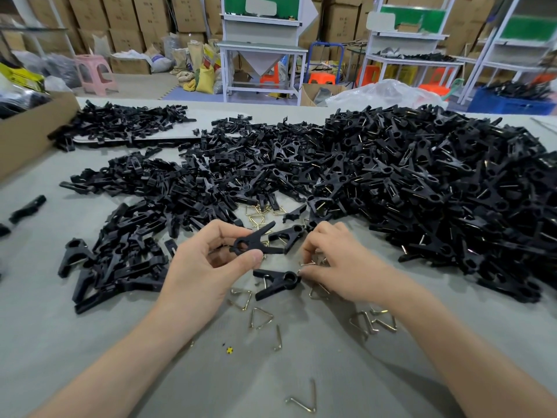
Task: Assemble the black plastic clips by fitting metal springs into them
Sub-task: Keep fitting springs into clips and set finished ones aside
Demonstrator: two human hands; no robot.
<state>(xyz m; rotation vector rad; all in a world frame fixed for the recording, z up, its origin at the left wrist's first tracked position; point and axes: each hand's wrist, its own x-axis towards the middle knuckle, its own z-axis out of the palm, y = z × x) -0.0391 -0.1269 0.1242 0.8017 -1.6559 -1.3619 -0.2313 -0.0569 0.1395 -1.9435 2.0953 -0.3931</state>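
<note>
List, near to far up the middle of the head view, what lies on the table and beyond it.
bent metal spring → yellow speck → loose black clip → held clip pinched by the left hand → heap of black clips → white workbench → stacked cardboard boxes

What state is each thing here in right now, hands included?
left hand: pinches held clip.
held clip: lifted, legs splayed.
right hand: fingers curled, seemingly pinching a spring.
clip by the hands: lying flat, metal showing inside.
right pile: heaped, many with springs in.
loose springs: scattered, unfitted.
</note>
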